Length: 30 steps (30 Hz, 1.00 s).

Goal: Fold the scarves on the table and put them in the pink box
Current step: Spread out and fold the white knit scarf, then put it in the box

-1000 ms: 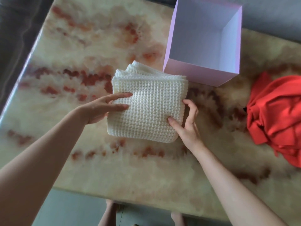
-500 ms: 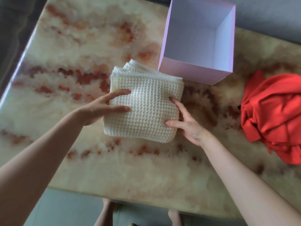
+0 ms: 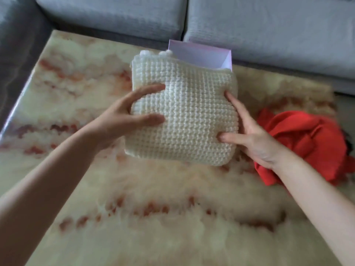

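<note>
The folded cream knit scarf [image 3: 188, 116], flat on the marble table [image 3: 172, 217] half a second ago, is now lifted clear and tilted up. The left hand [image 3: 123, 120] grips its left edge and the right hand [image 3: 253, 135] its right edge, each with thumb and forefinger on the near face. The other fingers are hidden behind the knit, which also covers all but the far wall of the pink box [image 3: 201, 54] beyond the fingertips. The red scarf [image 3: 307, 143], right of the right hand, is blurred and partly behind that wrist.
</note>
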{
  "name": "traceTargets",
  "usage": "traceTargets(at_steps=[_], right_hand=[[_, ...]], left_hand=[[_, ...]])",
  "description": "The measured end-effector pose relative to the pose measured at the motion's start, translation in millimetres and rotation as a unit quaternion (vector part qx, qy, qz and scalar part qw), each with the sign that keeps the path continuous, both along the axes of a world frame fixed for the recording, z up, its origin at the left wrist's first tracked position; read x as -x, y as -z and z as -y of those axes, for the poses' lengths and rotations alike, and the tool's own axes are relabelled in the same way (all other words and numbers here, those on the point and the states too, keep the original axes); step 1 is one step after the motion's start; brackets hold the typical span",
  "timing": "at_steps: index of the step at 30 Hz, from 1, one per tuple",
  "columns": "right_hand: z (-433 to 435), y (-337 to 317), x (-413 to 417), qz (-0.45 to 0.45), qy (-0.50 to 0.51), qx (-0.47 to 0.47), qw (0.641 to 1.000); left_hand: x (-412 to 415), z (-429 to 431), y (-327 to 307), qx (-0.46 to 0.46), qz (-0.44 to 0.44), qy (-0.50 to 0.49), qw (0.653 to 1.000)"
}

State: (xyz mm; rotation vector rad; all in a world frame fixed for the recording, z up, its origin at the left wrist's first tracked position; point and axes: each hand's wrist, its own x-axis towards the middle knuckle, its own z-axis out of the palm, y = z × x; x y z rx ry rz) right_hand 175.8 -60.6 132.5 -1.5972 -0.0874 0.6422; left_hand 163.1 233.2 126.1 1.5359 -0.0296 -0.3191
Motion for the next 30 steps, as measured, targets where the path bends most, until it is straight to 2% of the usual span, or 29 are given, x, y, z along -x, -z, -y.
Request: traceTargets(at_steps=[3, 7, 14, 19, 21, 23, 25, 26, 28, 29, 30], right_hand=[[15.8, -24.8, -59.0, 0.053, 0.000, 0.028, 0.998], [30.0, -27.7, -126.3, 0.079, 0.020, 0.055, 0.995], [42.8, 1.7, -186.1, 0.109, 0.060, 0.050, 0.991], [28.0, 59.5, -188.1, 0.035, 0.065, 0.122, 0.990], [16.0, 72.7, -185.2, 0.035, 0.037, 0.203, 0.978], [1.6, 79.5, -181.4, 0.054, -0.031, 0.346, 0.936], [-8.2, 90.2, -171.9, 0.065, -0.073, 0.444, 0.891], [-9.9, 96.6, -167.4, 0.093, -0.077, 0.471, 0.874], [-9.7, 107.3, -163.7, 0.200, -0.067, 0.500, 0.840], [-7.2, 110.0, -164.9, 0.245, -0.067, 0.494, 0.831], [-4.4, 110.1, -166.2, 0.257, -0.074, 0.480, 0.835]], left_hand=[[-61.1, 21.6, -19.0, 0.005, 0.032, -0.014, 0.999], [-132.4, 46.8, -12.9, 0.010, 0.045, -0.043, 0.998], [-185.5, 73.1, 11.1, -0.018, 0.099, -0.105, 0.989], [-198.0, 76.7, 73.7, -0.133, -0.014, -0.112, 0.985], [-196.5, 84.3, 96.7, -0.252, -0.043, -0.088, 0.963], [-190.8, 91.6, 109.4, -0.347, -0.026, -0.080, 0.934], [-180.4, 95.0, 115.7, -0.388, 0.020, -0.079, 0.918], [-175.9, 96.0, 116.5, -0.417, 0.054, -0.085, 0.903], [-169.9, 96.4, 114.5, -0.501, 0.136, -0.116, 0.847], [-168.0, 97.1, 111.0, -0.524, 0.176, -0.124, 0.824], [-166.5, 97.7, 108.5, -0.525, 0.203, -0.112, 0.819]])
